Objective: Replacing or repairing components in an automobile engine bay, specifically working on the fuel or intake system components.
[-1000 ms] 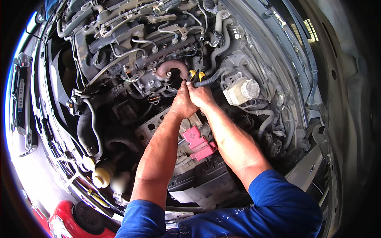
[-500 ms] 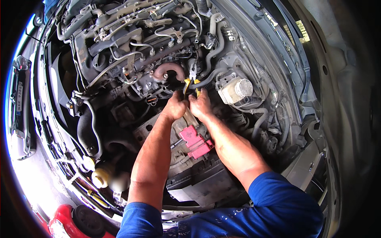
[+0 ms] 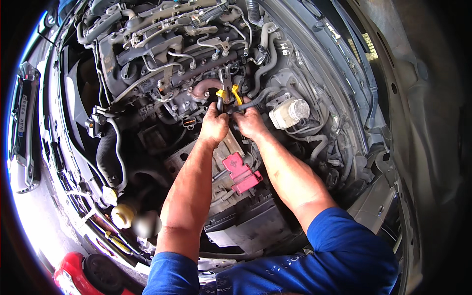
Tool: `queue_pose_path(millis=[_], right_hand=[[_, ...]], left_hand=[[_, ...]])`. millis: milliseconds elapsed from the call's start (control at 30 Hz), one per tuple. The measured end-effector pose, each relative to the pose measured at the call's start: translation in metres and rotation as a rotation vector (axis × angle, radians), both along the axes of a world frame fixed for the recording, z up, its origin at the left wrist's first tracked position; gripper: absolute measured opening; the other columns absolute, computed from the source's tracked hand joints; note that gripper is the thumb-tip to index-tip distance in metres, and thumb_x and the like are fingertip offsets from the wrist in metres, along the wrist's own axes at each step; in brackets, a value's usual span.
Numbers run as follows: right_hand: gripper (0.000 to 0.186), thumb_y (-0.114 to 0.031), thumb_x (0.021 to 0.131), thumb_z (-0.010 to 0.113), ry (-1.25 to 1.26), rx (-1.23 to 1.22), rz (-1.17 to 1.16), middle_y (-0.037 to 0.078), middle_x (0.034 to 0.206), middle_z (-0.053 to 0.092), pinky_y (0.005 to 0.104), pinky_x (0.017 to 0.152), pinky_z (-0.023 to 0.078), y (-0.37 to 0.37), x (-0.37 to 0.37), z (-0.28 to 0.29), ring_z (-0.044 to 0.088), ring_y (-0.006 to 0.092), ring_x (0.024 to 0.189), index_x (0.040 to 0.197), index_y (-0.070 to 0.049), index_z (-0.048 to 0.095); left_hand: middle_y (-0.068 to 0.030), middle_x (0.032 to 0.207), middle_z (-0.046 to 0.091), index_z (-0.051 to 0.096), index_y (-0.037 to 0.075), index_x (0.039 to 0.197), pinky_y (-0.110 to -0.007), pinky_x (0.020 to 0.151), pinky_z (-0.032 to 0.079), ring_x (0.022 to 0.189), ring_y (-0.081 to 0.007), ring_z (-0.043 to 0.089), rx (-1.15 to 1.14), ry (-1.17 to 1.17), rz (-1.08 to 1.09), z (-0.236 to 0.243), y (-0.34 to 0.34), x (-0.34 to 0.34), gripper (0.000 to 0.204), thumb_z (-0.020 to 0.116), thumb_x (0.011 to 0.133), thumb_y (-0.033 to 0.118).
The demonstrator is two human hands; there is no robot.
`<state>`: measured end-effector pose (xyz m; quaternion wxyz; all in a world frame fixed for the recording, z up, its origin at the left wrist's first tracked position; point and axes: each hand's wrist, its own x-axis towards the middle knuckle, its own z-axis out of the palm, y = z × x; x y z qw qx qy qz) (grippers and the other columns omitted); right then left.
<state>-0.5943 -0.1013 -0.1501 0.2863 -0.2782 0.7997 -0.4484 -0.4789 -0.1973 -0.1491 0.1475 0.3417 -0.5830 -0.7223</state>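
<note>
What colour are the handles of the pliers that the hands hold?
Yellow and black. The pliers show best in the head view, above the left hand and right hand.

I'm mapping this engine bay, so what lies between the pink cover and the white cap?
In the head view, the right forearm crosses between the pink cover and the white cap, with dark hoses under it.

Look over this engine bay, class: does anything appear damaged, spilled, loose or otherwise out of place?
Nothing is clearly spilled or broken. One oddity: the red terminal cover sits tilted on the battery, apparently flipped open. The left hand grips yellow-handled pliers and the right hand holds a black hose.
</note>
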Motion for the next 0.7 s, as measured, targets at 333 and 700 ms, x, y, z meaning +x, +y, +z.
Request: queue_pose_path(millis=[333,700], right_hand=[[0.034,-0.012,0.087,0.059,-0.082,0.141,-0.305,0.023,0.103,0.062,0.041,0.084,0.049,0.028,-0.006,-0.032,0.062,0.0325,0.095,0.117,0.001,0.05],[0.034,-0.005,0.087,0.054,-0.478,-0.114,-0.503,0.012,0.101,0.059,0.033,0.078,0.05,0.014,0.01,-0.014,0.058,0.018,0.086,0.119,0.001,0.048]], left_hand=[[-0.0299,0.132,0.053,0.041,-0.007,0.138,-0.037,0.109,0.038,0.128,-0.0375,0.05,-0.415,-0.25,-0.153,-0.01,0.001,-0.027,0.057,0.048,0.084,0.009],[-0.0359,0.127,0.053,0.036,-0.008,0.142,-0.042,0.106,0.041,0.123,-0.0435,0.051,-0.59,-0.252,-0.272,-0.001,-0.021,-0.034,0.069,0.057,0.083,0.02]])
